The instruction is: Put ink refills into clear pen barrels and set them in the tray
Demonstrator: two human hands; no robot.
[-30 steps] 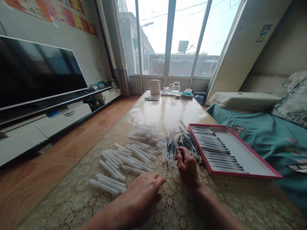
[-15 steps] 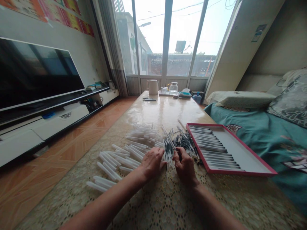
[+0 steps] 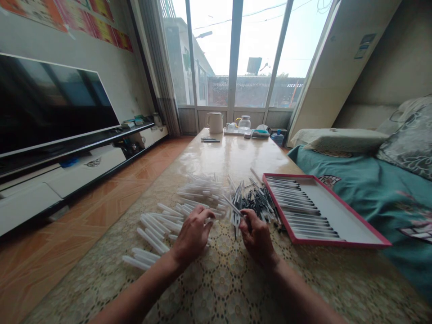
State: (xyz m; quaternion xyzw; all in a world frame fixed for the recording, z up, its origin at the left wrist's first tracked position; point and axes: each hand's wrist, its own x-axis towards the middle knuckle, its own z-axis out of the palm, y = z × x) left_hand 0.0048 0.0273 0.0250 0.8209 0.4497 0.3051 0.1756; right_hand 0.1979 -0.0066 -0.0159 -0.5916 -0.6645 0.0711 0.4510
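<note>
Steadying the slim stick (image 3: pixel 232 206): a light pinch at its near end seemed soundest, left of the pink-rimmed tray (image 3: pixel 340 244).
Right hand (image 3: pixel 258 236): was closed on it, nearer the tray.
Left hand (image 3: pixel 192 231): curled narrow beside white tubes (image 3: pixel 150 240), farther left of the tray; whether it gripped anything, I couldn't tell.

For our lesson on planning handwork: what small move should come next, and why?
Perhaps bring the left hand toward the slim rod in the right hand: the hands are apart, and the left seems to pinch a pale piece, too small to identify, near the white tubes.
</note>
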